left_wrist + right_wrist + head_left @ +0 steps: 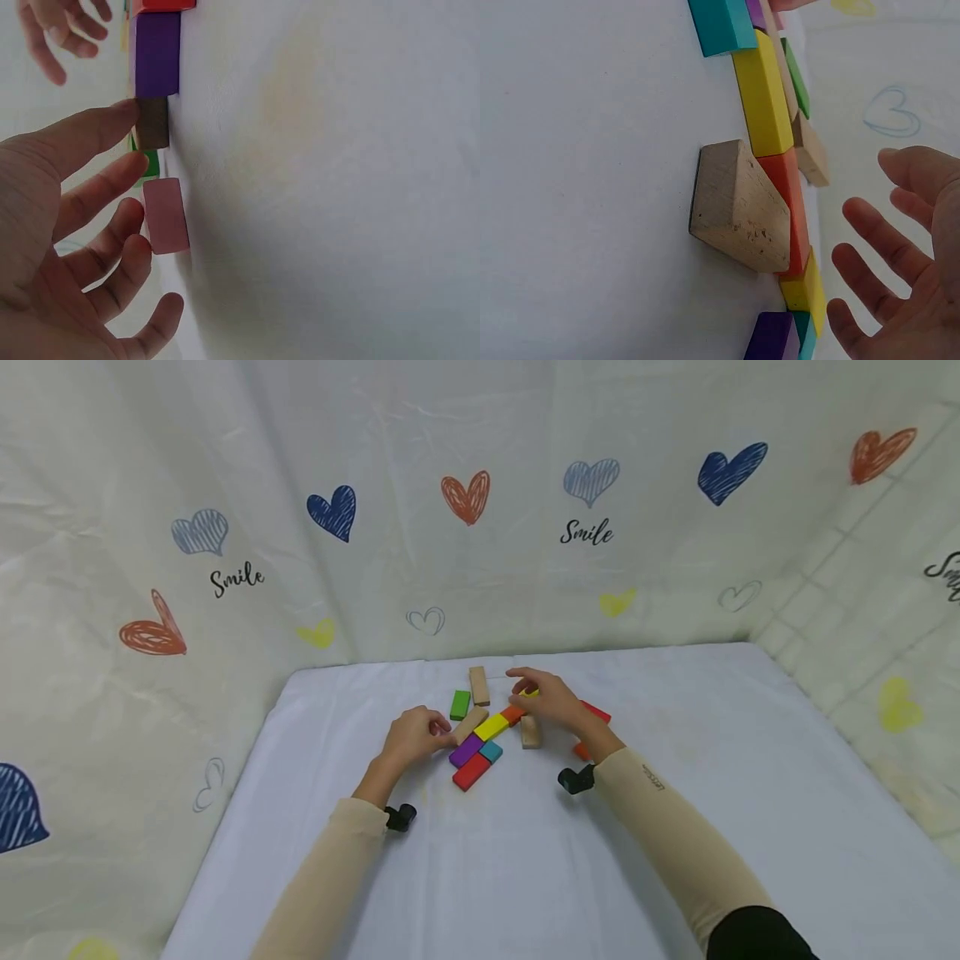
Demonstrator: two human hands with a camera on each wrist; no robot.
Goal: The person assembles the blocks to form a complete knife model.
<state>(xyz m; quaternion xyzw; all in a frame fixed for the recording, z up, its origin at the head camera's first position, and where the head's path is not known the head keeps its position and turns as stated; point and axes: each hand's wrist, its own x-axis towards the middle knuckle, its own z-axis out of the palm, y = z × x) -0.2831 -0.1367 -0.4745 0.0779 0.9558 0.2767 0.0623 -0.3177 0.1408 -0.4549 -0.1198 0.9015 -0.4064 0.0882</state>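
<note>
My left hand (417, 735) is at the near end of a plain wooden block (471, 725), thumb and index finger on either side of that end. In the left wrist view a pink block (166, 215) lies beside the other fingers; in the head view the hand hides it. My right hand (551, 700) hovers above the far end of a slanting row, fingers spread and loosely bent, holding nothing. That row has a purple block (467, 750), a yellow block (492, 727) and an orange block (513, 714). Under the right hand another yellow block (802, 285) shows.
A teal block (491, 751) and a red block (472, 772) lie at the row's near side. Beyond it are a green block (460, 705) and an upper wooden block (479, 686). A short wooden block (530, 732) sits right of the row. Red pieces (597, 711) lie by the right forearm.
</note>
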